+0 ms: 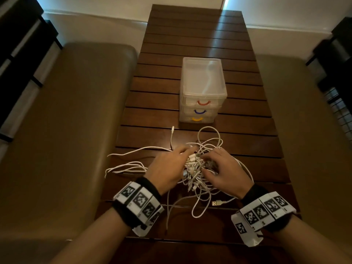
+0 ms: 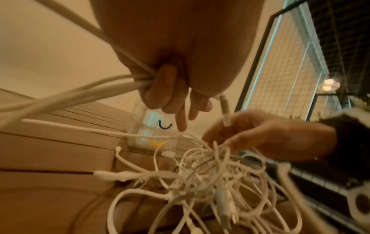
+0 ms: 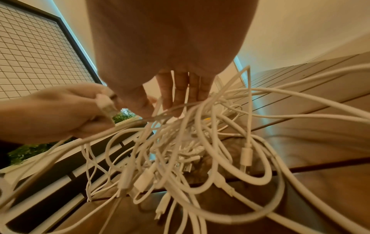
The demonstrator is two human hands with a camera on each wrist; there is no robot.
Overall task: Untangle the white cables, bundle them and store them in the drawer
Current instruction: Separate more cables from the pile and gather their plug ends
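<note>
A tangle of white cables [image 1: 198, 174] lies on the wooden table [image 1: 190, 44] in front of me. My left hand [image 1: 181, 155] is on its left side. In the left wrist view its curled fingers [image 2: 160, 85] grip several strands, and it also pinches a white connector [image 3: 104, 104]. My right hand [image 1: 207, 161] is on the right side of the tangle. Its fingers [image 3: 180, 95] are straight and touch loose strands without curling round any. Beyond the tangle stands a clear drawer unit [image 1: 202, 82], all three drawers closed, with red [image 1: 203, 103], blue [image 1: 200, 111] and yellow [image 1: 197, 119] handles.
Loose cable ends trail left across the table [image 1: 122, 166], and a USB plug [image 1: 217, 203] lies near my right wrist. Padded brown benches run along the left [image 1: 66, 121] and right [image 1: 304, 111] of the narrow table. Dark wire-grid shelving [image 1: 339, 103] stands at the far right.
</note>
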